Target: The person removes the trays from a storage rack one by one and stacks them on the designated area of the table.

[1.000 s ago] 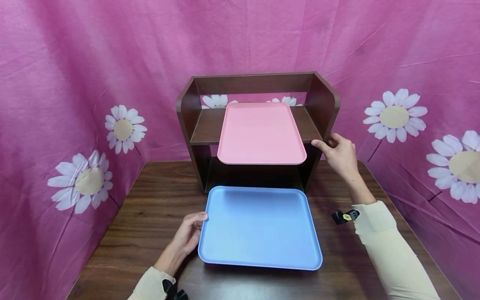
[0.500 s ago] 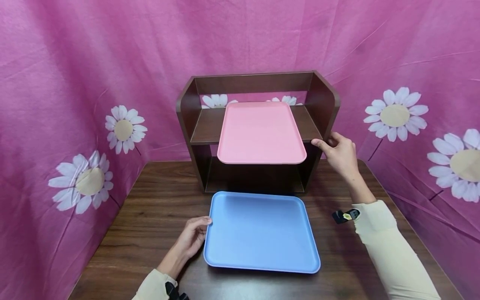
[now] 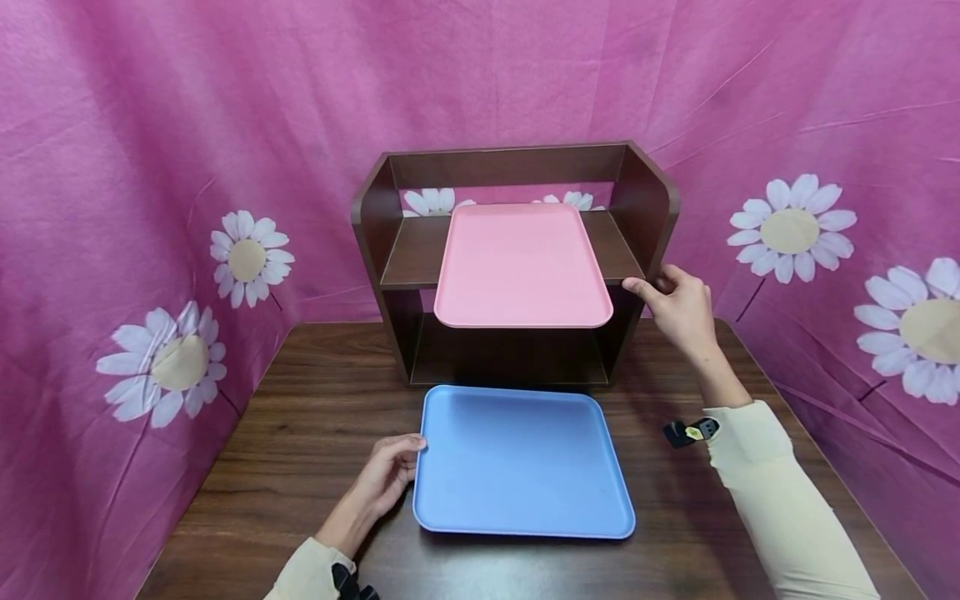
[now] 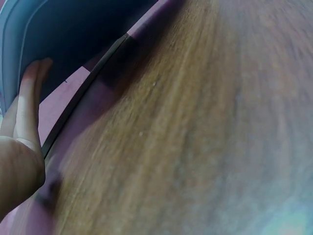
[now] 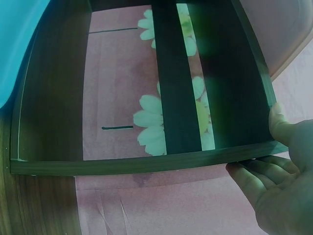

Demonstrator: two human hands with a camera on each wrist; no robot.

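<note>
over the brown wood-grain counter (image 3: 300,442), the left grip (image 3: 381,477) pinches the blue rectangular plastic-looking tray (image 3: 522,467) by its left rim; the right grip (image 3: 678,310) clasps the right side of the dark-brown wooden shelf unit (image 3: 643,210). likely light, stiff and slick, the tray suits a mid-edge hold.

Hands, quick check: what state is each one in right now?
Left hand: closed, holding the blue tray by its left edge.
Right hand: closed, gripping the brown shelf unit at its right side panel.
</note>
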